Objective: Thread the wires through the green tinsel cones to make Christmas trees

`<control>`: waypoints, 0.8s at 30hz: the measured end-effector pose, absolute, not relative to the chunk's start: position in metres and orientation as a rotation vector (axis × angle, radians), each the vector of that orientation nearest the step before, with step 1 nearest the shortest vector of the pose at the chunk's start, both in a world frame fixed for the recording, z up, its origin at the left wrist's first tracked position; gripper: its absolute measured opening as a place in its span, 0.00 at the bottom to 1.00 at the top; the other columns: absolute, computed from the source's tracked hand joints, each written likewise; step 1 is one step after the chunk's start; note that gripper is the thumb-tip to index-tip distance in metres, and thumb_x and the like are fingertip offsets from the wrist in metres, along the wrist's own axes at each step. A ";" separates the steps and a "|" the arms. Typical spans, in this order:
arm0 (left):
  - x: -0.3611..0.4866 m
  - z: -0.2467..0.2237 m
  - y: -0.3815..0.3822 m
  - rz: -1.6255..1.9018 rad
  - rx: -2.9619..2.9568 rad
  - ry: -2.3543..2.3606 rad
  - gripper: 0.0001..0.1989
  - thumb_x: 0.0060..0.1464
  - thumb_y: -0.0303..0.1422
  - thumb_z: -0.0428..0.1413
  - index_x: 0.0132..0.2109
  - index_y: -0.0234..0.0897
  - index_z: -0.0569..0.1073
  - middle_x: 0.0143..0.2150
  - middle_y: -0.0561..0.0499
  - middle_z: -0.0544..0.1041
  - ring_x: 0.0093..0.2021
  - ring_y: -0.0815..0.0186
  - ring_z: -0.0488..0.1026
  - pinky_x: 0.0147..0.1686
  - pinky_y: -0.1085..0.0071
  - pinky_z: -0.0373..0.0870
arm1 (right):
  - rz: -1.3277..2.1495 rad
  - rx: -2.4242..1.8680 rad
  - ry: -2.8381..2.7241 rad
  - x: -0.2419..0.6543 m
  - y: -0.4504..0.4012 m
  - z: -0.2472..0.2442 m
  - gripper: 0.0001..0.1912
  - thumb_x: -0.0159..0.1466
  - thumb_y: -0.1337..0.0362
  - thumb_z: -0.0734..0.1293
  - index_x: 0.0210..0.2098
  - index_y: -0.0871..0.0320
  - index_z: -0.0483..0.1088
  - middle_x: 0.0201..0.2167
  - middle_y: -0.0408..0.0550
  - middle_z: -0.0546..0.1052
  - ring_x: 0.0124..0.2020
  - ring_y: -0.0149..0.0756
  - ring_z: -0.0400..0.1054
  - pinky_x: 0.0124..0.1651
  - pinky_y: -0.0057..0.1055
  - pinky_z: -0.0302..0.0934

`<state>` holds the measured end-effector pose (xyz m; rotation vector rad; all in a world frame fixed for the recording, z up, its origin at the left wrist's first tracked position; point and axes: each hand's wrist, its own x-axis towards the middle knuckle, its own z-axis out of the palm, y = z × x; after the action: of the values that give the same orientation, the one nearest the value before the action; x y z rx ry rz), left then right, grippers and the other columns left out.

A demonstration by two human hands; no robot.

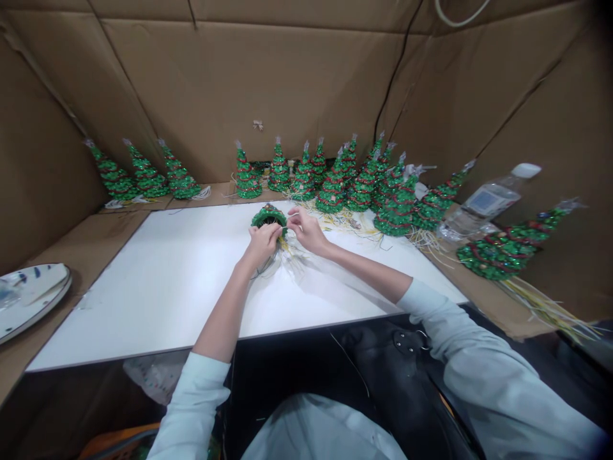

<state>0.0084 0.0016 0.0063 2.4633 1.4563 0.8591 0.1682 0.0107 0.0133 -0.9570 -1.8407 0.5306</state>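
A small green tree (269, 213) lies on its side on the white board, its hollow dark base turned toward me. At the lower edge of that base my left hand (264, 243) is closed on the rim. Just to its right my right hand (306, 231) has thumb and forefinger pinched by the rim; a thin pale wire seems to run between the fingertips, too small to be sure. Yellow and white wires (286, 248) spill out of the base onto the board below the hands.
Several finished-looking green trees (334, 186) stand along the back and right; three more (146, 171) are at the left. A plastic bottle (489, 199) leans at the right beside another tree (510, 246). A plate (33, 300) sits at the far left. Cardboard walls (297, 83) enclose the white board (167, 281).
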 end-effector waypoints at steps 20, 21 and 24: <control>0.009 0.004 0.000 1.040 2.504 1.561 0.15 0.62 0.34 0.37 0.39 0.39 0.68 0.38 0.49 0.74 0.41 0.64 0.66 0.39 0.64 0.47 | 0.522 -0.781 -1.845 0.167 0.010 0.017 0.15 0.56 0.65 0.65 0.42 0.57 0.61 0.40 0.50 0.71 0.44 0.37 0.65 0.48 0.38 0.61; 0.009 0.004 0.001 1.047 2.484 1.554 0.15 0.62 0.35 0.37 0.39 0.39 0.67 0.39 0.49 0.74 0.41 0.64 0.67 0.39 0.64 0.47 | 0.355 -0.745 -1.942 0.168 0.010 0.017 0.13 0.57 0.65 0.64 0.42 0.57 0.62 0.42 0.52 0.70 0.46 0.38 0.63 0.49 0.40 0.60; 0.008 0.004 0.003 1.038 2.445 1.536 0.15 0.61 0.35 0.37 0.39 0.39 0.67 0.40 0.49 0.75 0.42 0.64 0.67 0.40 0.64 0.47 | 0.053 -0.712 -2.084 0.170 0.015 0.015 0.08 0.62 0.66 0.58 0.40 0.57 0.64 0.40 0.53 0.71 0.46 0.40 0.62 0.51 0.42 0.57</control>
<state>0.0076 0.0026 0.0042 2.4453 1.5358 1.0382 0.1696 0.0151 0.0153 -0.7119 -2.0835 0.0534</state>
